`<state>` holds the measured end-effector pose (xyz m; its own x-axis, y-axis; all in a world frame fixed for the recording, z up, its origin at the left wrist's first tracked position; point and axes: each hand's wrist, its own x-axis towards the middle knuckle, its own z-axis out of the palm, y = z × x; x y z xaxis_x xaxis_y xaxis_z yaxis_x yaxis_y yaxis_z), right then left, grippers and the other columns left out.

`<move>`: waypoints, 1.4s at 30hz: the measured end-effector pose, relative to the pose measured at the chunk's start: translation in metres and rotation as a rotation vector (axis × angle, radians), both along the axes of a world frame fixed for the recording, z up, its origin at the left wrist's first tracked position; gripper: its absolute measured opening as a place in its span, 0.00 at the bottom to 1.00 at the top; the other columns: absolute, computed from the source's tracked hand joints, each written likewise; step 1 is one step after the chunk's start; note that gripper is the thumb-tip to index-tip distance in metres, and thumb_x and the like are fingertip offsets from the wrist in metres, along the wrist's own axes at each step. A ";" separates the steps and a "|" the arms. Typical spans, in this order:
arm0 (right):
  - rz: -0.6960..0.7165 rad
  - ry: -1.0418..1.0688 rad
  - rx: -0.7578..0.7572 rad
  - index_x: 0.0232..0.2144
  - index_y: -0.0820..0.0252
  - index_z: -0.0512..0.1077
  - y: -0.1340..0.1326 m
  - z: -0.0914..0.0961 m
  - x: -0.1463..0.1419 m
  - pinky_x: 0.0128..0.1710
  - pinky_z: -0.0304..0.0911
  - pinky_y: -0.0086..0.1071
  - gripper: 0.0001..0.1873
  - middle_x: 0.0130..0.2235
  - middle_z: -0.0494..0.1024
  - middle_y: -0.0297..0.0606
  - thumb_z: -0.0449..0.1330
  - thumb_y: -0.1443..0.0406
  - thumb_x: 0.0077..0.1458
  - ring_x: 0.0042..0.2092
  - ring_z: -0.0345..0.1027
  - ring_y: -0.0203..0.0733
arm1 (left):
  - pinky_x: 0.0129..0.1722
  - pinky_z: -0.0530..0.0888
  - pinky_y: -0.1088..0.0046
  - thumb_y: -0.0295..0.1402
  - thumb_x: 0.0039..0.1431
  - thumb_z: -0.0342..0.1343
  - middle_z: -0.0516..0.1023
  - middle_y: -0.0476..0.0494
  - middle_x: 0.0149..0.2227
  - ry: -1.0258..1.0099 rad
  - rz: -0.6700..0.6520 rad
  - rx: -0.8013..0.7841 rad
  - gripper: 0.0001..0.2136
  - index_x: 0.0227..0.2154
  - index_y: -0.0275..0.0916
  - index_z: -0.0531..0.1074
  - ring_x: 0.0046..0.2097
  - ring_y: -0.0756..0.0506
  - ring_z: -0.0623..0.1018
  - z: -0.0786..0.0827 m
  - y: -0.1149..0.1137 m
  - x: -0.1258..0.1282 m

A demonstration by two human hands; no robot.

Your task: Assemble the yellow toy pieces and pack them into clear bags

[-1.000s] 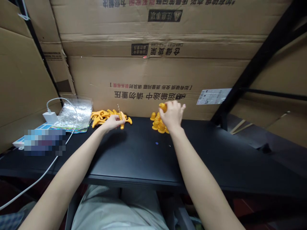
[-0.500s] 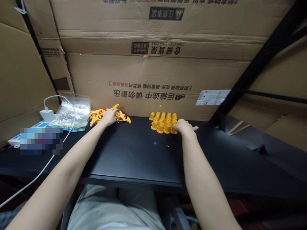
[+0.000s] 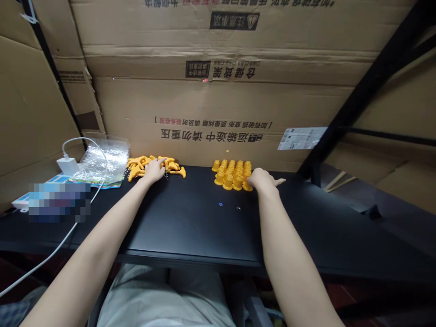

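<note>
Lower now, our left hand [image 3: 155, 170] meets yellow handles [image 3: 136, 170], right hand [image 3: 262, 178] a cup [image 3: 247, 186]; fingers' closure unclear; best we work gently.

Handle pile [image 3: 136, 171] left of cup rows [image 3: 228, 176] on tabletop [image 3: 190, 227].

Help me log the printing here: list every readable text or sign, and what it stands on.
All upside down on the back cardboard:
"注意事项", beside a warning triangle
"仓储货架"
"运输途中请勿重压", in a dark box
"运输途中请勿重压", larger, lowest
"如有破损 变形 质量问题 请及时联系客服"
Topmost line: cut off, only partly legible
Too small: white label, side strip print, checkbox line
</note>
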<state>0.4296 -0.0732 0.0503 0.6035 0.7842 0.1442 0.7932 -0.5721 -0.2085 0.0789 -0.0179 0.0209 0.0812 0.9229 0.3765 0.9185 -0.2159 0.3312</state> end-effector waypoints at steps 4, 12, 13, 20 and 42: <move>0.088 -0.091 0.272 0.45 0.68 0.70 -0.009 0.007 -0.012 0.52 0.50 0.61 0.17 0.47 0.72 0.57 0.52 0.68 0.52 0.51 0.65 0.58 | 0.55 0.66 0.66 0.27 0.54 0.47 0.74 0.38 0.51 -0.238 -0.033 -0.013 0.20 0.50 0.35 0.70 0.53 0.43 0.72 0.011 -0.006 -0.005; 0.443 -0.147 0.506 0.44 0.66 0.69 -0.009 0.010 -0.049 0.44 0.61 0.40 0.16 0.47 0.70 0.52 0.48 0.67 0.57 0.46 0.66 0.50 | 0.53 0.68 0.69 0.25 0.53 0.47 0.77 0.40 0.45 -0.398 -0.090 0.112 0.14 0.41 0.35 0.73 0.49 0.46 0.75 -0.006 -0.019 -0.021; 0.465 -0.172 0.494 0.42 0.65 0.69 -0.007 0.008 -0.054 0.44 0.61 0.39 0.15 0.46 0.70 0.51 0.47 0.67 0.57 0.46 0.65 0.49 | 0.53 0.68 0.67 0.24 0.53 0.47 0.77 0.40 0.45 -0.347 -0.095 0.132 0.14 0.40 0.35 0.73 0.49 0.45 0.74 -0.008 -0.020 -0.022; 0.615 -0.352 0.260 0.40 0.66 0.72 -0.006 -0.014 -0.079 0.54 0.51 0.53 0.14 0.44 0.74 0.52 0.49 0.69 0.56 0.49 0.65 0.54 | 0.54 0.67 0.64 0.22 0.54 0.47 0.73 0.40 0.46 -0.100 -0.171 0.236 0.15 0.41 0.38 0.73 0.51 0.44 0.71 0.002 -0.019 -0.019; 0.875 0.019 0.403 0.44 0.65 0.68 0.015 -0.042 -0.090 0.45 0.63 0.36 0.14 0.39 0.74 0.44 0.55 0.69 0.54 0.41 0.69 0.43 | 0.49 0.64 0.58 0.32 0.58 0.49 0.71 0.36 0.47 0.443 -0.094 -0.099 0.12 0.44 0.41 0.71 0.49 0.38 0.71 0.027 0.014 0.006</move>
<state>0.3400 -0.0577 0.0082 -0.1667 0.8512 0.4977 0.8995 0.3380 -0.2767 0.0850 -0.0039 0.0480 0.2993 0.9336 0.1969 0.9542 -0.2920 -0.0658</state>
